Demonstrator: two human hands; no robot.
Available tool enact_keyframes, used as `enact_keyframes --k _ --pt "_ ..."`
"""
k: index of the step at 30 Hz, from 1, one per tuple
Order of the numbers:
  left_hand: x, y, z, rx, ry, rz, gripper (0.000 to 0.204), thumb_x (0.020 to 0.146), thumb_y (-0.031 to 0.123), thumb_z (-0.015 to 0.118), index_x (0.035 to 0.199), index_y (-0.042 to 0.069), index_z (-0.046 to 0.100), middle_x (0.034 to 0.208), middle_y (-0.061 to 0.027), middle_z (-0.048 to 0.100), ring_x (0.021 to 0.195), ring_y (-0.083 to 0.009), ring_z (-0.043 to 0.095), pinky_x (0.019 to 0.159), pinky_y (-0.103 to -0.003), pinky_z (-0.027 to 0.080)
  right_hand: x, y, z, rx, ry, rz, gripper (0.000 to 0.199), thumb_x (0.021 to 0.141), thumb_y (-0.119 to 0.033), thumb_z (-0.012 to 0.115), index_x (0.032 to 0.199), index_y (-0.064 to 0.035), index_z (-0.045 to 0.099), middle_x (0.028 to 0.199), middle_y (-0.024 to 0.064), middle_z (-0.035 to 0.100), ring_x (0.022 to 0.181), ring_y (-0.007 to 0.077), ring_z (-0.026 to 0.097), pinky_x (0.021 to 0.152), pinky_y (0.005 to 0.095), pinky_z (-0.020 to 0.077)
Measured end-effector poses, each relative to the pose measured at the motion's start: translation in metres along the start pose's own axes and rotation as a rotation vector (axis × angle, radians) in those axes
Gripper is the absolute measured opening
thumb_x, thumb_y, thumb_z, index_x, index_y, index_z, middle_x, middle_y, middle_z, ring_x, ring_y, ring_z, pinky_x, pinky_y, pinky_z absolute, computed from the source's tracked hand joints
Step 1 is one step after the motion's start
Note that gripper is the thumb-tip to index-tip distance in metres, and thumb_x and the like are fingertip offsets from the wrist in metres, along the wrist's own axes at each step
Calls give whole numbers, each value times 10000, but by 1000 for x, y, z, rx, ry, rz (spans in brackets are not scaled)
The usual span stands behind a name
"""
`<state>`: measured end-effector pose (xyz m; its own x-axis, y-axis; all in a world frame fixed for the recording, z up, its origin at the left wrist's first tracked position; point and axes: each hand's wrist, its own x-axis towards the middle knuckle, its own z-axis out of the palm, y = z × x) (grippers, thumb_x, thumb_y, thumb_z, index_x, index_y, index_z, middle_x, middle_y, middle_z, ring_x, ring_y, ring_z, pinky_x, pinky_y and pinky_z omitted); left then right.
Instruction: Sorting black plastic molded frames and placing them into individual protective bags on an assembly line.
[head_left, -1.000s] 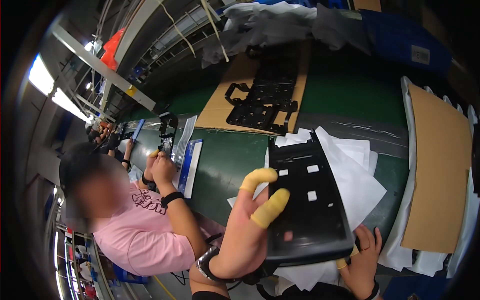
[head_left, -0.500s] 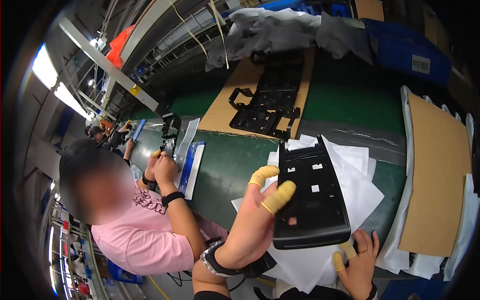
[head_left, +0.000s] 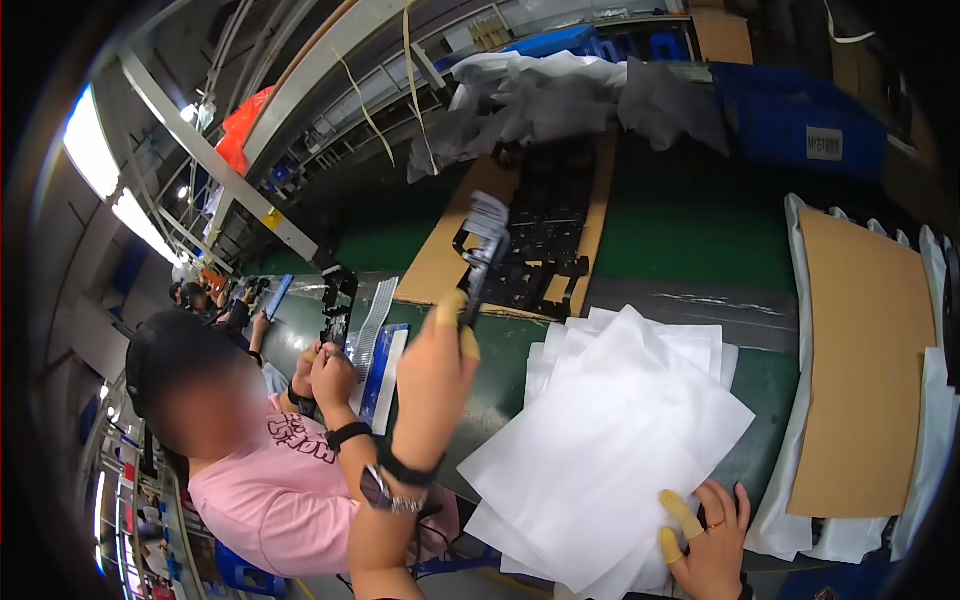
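1. Green work table (head_left: 690,240) spans the view; everything sits on it.
2. Blue crate (head_left: 800,115) at far right back, contents not visible. Grey and white bags (head_left: 570,95) heaped beside it.
3. Brown cardboard sheet (head_left: 865,370) lies at right on top of white foam layers, near the table's edge.
4. White foam sheets (head_left: 610,440), a loose fanned stack, lie front centre on the table.
5. Flat cardboard (head_left: 450,250) further back carries a pile of black plastic frames (head_left: 545,235).
6. Co-worker in pink shirt (head_left: 270,490) sits at left, both hands on a separate black part (head_left: 338,300); white-blue strips beside it.
7. Black plastic panel (head_left: 485,250) is lifted in the air above the table's near edge, seen edge-on, long axis near upright, top leaning slightly right. It partly blocks the frame pile behind.
8. Left hand (head_left: 435,375), raised, yellow finger cots on, pinches the panel's lower end firmly; watch on the wrist.
9. Right hand (head_left: 710,535) rests flat, fingers spread, on the near edge of the foam stack; holds nothing, yellow cots on two fingers.
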<state>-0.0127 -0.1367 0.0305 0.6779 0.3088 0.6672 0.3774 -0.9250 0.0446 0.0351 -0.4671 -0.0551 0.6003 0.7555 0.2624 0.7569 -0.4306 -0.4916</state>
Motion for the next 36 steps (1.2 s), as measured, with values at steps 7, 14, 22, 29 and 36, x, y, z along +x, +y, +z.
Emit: enact_keyframes --k 7,14,22,29,36 --pt "38 -108 88 324 18 -202 402 774 41 552 1171 57 496 971 -140 563 774 -332 599 617 -409 492 -4 2 6 23 7 -12 400 825 -233 571 1213 -137 566 1172 173 483 1149 330 427 1024 527 246" --pt "53 -175 142 435 -127 -164 212 831 179 581 967 20 622 909 -154 601 799 -319 612 652 -403 504 -9 -4 7 56 -20 44 392 831 -247 560 1210 -149 570 1194 167 474 1174 321 411 1033 526 223" --pt "96 -199 141 40 -57 -605 385 913 238 531 1240 62 432 1049 -213 572 895 -367 567 791 -421 459 -9 1 13 85 39 40 413 836 -266 564 1242 -195 540 1205 145 483 1196 283 408 1032 534 216" --pt "152 59 88 -445 -187 152 256 873 153 549 1076 3 596 982 -184 591 932 -326 569 823 -380 444 -11 9 21 170 94 -14 444 861 -271 536 1282 -139 485 1206 144 496 1223 283 376 1041 538 172" --pt "81 325 70 -510 -453 1038 378 816 246 603 1127 33 577 951 -172 562 894 -330 553 766 -412 463 -23 12 25 302 161 -121 471 875 -221 502 1302 -37 423 1238 211 457 1212 339 369 1058 477 242"
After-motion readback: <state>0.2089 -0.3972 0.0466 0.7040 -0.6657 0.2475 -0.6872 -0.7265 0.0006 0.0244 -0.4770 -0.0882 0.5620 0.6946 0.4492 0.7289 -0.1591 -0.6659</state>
